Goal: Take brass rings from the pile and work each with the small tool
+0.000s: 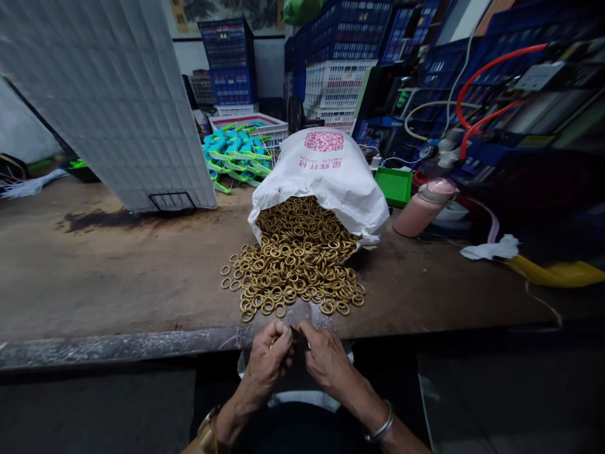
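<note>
My left hand [270, 354] is closed just off the table's front edge, with a bit of a gold-coloured ring [273, 341] showing between its fingers. Close beside it, my right hand [326, 358] is closed too, thumb and forefinger pinched towards the left. A small dark piece sits between the two hands, too small to name. Beyond them a loose heap of gold-coloured rings [295, 277] spreads over the table. The heap spills from the open mouth of a white woven sack [326, 173] that lies on its side with red print on top.
On the wooden table [155, 277], a tall pale ribbed panel [142, 101] stands left. Turquoise and green plastic parts [239, 154] are piled behind. Right of the sack are a green tray [394, 186], a pink bottle [423, 207] and red hoses [472, 94]. Stacked crates [340, 82] line the back.
</note>
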A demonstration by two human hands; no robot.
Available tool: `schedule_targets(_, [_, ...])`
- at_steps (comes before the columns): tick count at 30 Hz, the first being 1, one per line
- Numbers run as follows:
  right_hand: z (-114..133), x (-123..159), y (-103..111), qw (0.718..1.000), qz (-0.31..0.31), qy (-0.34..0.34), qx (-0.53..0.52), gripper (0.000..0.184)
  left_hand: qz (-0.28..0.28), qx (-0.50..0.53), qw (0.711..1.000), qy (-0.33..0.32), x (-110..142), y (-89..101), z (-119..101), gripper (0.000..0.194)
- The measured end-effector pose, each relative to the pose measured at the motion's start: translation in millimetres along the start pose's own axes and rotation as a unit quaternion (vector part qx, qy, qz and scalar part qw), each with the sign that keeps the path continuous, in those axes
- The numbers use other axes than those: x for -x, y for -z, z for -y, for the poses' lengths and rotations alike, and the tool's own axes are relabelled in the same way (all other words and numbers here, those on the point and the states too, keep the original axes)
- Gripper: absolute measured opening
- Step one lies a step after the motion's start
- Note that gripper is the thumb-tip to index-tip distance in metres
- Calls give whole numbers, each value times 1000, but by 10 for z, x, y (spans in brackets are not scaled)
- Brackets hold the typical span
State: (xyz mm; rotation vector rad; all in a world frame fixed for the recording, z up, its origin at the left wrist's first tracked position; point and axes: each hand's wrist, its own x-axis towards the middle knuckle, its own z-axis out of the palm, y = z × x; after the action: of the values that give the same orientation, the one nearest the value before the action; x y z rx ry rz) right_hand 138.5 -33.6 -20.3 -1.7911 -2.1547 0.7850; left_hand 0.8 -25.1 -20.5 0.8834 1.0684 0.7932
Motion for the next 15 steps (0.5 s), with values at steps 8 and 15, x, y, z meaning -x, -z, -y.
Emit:
schedule_targets(8, [-92, -45, -4, 997, -14, -48, 64, 24, 140, -9, 990, 17, 272, 41, -28, 31])
schedule_targets(15, [-38, -329, -8, 988, -138, -65, 38, 28, 86, 86, 967, 222, 130, 85, 448, 24])
